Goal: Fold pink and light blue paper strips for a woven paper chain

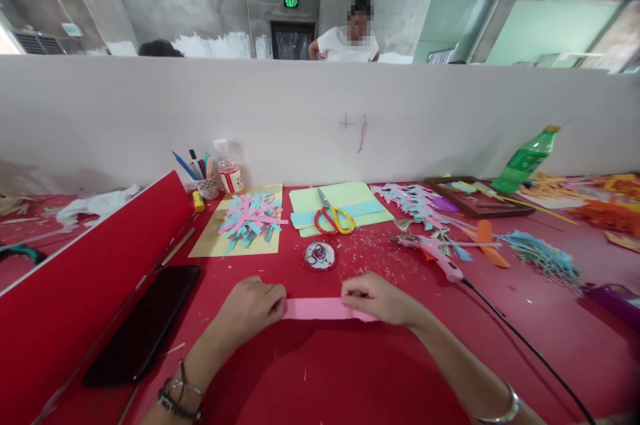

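Observation:
A pink paper strip (314,308) is stretched level between my two hands, low over the red table. My left hand (257,307) pinches its left end, while my right hand (373,298) grips it near the right end, where a short torn-looking edge sticks out under the fingers. Just beyond the strip lies a small round white dish (320,256) with dark red thread-like bits on it. Scissors (334,215) with one red and one yellow handle rest on green and blue paper sheets (370,203). Cut pink and blue paper pieces (253,219) are heaped on a yellow sheet (207,246).
A pink glue gun (434,253) lies at right, its black cord (520,328) running toward the front edge. Left are a black phone (145,321) and a red board (100,278). Behind stand a pen cup (206,187), a bottle (230,168) and a tilted green bottle (527,158).

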Tool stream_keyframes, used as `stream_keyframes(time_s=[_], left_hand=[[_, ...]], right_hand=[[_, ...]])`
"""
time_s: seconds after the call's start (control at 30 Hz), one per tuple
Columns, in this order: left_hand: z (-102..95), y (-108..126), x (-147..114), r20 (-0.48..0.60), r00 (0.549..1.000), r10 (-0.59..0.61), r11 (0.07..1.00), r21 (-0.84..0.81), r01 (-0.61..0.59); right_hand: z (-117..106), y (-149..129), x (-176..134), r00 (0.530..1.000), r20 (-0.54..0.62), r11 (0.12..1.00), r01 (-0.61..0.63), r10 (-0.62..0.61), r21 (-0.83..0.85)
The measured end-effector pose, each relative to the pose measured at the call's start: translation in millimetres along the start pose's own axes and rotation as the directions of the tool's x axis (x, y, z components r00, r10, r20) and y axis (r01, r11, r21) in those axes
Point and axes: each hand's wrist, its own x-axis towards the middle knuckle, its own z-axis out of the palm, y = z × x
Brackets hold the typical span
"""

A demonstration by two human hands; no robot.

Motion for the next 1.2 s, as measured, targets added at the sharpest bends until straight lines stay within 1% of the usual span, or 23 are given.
stream_keyframes(time_s=[0.07, 0.13, 0.2, 0.27, 0.3, 0.33, 0.37, 0.4, 0.43, 0.47, 0.5, 0.53, 0.57, 0.6, 0.67, 0.73, 0.8, 0.87, 0.93, 1.03, 1.1, 1.2], left_hand=[[-5.6, -13, -4, 0.048, 0.994, -0.099, 0.995, 0.029, 0.097], [-9.4, -27, -9, 0.069, 0.971, -0.230, 0.971, 0.084, 0.224], [-10.6, -37, -12, 0.067, 0.921, -0.383, 0.917, 0.148, 0.371], [-10.1, -41, -13, 0.018, 0.850, -0.527, 0.835, 0.194, 0.514], [-9.5, -40, -13, -0.026, 0.818, -0.574, 0.802, 0.183, 0.568], [-8.9, -36, -11, -0.069, 0.806, -0.588, 0.795, 0.135, 0.592], [-8.3, -30, -9, -0.106, 0.815, -0.570, 0.814, 0.059, 0.578], [-7.7, -22, -6, -0.130, 0.849, -0.513, 0.858, -0.050, 0.511], [-7.0, -14, -3, -0.132, 0.904, -0.406, 0.908, -0.174, 0.382], [-6.2, -4, 0, -0.121, 0.951, -0.285, 0.933, -0.262, 0.246], [-5.1, 4, 2, -0.094, 0.980, -0.177, 0.936, -0.325, 0.138], [-3.7, 12, 3, -0.060, 0.993, -0.104, 0.924, -0.374, 0.075], [-2.0, 18, 4, -0.018, 0.997, -0.070, 0.913, -0.405, 0.057], [0.2, 22, 5, 0.026, 0.998, -0.060, 0.904, -0.423, 0.066], [5.0, 27, 4, 0.094, 0.992, -0.088, 0.892, -0.435, 0.121], [9.3, 29, 4, 0.129, 0.985, -0.118, 0.884, -0.438, 0.163], [11.5, 31, 5, 0.145, 0.980, -0.134, 0.868, -0.460, 0.187], [11.3, 34, 6, 0.154, 0.977, -0.148, 0.839, -0.503, 0.207], [9.6, 37, 7, 0.180, 0.973, -0.144, 0.779, -0.585, 0.224], [6.8, 40, 8, 0.245, 0.963, -0.116, 0.642, -0.721, 0.260], [6.1, 40, 8, 0.274, 0.956, -0.108, 0.563, -0.775, 0.286], [6.1, 35, 8, 0.295, 0.946, -0.134, 0.486, -0.812, 0.323]], right_hand=[[-11, 3, -6, 1.000, -0.016, 1.000, -0.009, 0.009, -0.016], [-20, 5, -11, 0.999, -0.035, 1.000, -0.012, 0.011, -0.026], [-25, 5, -15, 0.999, -0.040, 1.000, -0.012, 0.010, -0.028], [-25, 4, -15, 1.000, -0.028, 1.000, -0.005, 0.004, -0.023], [-23, 4, -15, 1.000, -0.013, 1.000, 0.005, -0.005, -0.021], [-21, 3, -13, 1.000, 0.009, 1.000, 0.019, -0.019, -0.023], [-17, 3, -12, 0.999, 0.033, 0.999, 0.036, -0.035, -0.030], [-14, 3, -10, 0.997, 0.059, 0.998, 0.055, -0.053, -0.038], [-10, 2, -8, 0.994, 0.086, 0.996, 0.073, -0.069, -0.044], [-6, 2, -6, 0.991, 0.108, 0.995, 0.088, -0.082, -0.049], [-3, 2, -5, 0.988, 0.124, 0.994, 0.098, -0.090, -0.056], [-1, 2, -4, 0.987, 0.130, 0.992, 0.105, -0.096, -0.067], [1, 1, -3, 0.987, 0.125, 0.990, 0.111, -0.100, -0.087], [3, 0, -2, 0.989, 0.103, 0.985, 0.115, -0.102, -0.126], [9, -3, -1, 0.995, 0.004, 0.963, 0.101, -0.103, -0.251], [17, -8, 0, 0.989, -0.095, 0.916, 0.067, -0.114, -0.395], [29, -14, 3, 0.981, -0.127, 0.867, 0.064, -0.145, -0.494], [40, -19, 6, 0.975, -0.130, 0.843, 0.088, -0.183, -0.531], [49, -20, 8, 0.972, -0.160, 0.848, 0.065, -0.173, -0.526], [53, -16, 9, 0.974, -0.206, 0.895, -0.006, -0.096, -0.447], [50, -12, 8, 0.975, -0.209, 0.926, -0.006, -0.079, -0.379], [41, -7, 8, 0.973, -0.210, 0.949, 0.024, -0.094, -0.315]])
